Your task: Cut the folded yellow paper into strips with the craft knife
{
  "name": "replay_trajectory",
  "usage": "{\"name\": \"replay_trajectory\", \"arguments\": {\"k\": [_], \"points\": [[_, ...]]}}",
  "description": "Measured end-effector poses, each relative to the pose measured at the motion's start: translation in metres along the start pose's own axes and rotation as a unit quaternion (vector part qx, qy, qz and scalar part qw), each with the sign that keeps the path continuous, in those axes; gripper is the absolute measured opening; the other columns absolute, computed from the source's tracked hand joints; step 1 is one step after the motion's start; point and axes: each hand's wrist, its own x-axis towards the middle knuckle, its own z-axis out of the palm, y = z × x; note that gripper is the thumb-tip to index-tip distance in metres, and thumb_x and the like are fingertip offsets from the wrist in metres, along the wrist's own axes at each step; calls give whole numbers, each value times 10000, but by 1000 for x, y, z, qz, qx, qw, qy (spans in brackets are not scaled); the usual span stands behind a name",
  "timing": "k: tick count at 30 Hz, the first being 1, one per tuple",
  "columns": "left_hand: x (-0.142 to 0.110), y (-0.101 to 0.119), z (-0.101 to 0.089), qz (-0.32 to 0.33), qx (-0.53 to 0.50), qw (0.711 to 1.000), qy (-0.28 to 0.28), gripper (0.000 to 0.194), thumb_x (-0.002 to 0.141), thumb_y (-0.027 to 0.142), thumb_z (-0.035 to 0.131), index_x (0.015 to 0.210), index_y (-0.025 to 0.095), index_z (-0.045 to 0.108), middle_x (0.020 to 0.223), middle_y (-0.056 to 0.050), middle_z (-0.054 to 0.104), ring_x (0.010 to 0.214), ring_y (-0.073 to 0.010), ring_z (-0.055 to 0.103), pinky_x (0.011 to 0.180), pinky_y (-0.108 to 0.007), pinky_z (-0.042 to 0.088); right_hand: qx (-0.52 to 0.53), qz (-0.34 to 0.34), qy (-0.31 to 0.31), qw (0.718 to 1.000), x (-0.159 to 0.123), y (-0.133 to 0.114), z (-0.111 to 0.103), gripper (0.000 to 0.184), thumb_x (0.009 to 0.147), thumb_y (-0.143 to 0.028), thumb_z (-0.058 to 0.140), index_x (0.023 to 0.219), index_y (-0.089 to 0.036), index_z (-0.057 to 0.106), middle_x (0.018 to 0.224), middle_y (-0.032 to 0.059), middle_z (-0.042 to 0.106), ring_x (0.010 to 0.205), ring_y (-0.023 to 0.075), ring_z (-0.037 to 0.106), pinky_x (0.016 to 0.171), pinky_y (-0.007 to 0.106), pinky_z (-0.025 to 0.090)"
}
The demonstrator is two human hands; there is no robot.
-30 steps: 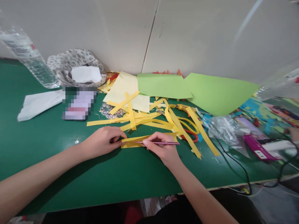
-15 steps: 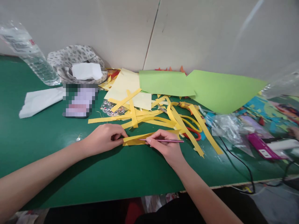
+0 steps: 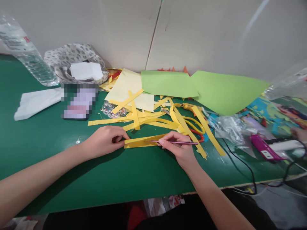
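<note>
While low, right hand (image 3: 180, 147) in pinch.

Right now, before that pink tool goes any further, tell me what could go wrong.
The thin tool in the right hand has its tip on the yellow strip, so a slip might scratch or tear the paper. The left hand is at the strip's left end; if it shifts, the strip could skew. Loose yellow pieces lie close beyond, and could get knocked.
</note>
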Motion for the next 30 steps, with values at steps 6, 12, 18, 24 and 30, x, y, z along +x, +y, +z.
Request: {"name": "replay_trajectory", "arguments": {"k": [6,12,18,24,30], "points": [[1,0,0,3,-4,1000,1,187,853,269,518,812,193,684,555,44,444,505,-89,420,506,-193,304,20,4,-14,1000,-1,-1,2,140,699,-301,758,652,-199,675,604,16,689,560,144,610,546,272,476],[2,0,0,2,-15,1000,-2,189,845,246,517,814,191,696,556,41,456,504,-84,414,500,-186,296,18,-2,-48,999,0,-4,24,138,715,-310,739,669,-201,668,612,11,684,552,139,607,532,264,469],[1,0,0,-6,-24,1000,-4,172,830,220,535,824,199,706,564,47,455,502,-78,399,498,-187,290,-6,4,-50,999,2,-5,29,140,718,-306,725,662,-193,664,621,16,675,552,133,582,520,258,440],[1,-2,2,-6,-23,1000,-1,161,823,208,542,817,197,703,558,50,447,507,-78,391,506,-193,290,-15,19,-55,998,2,-10,30,129,698,-298,723,653,-192,663,623,20,683,565,140,597,536,264,452],[1,-1,1,-7,-24,1000,0,166,823,213,534,813,190,698,552,51,439,507,-80,393,507,-192,294,-35,18,-52,998,2,-15,27,144,690,-302,711,625,-190,647,587,15,662,535,135,576,514,263,436]]}}
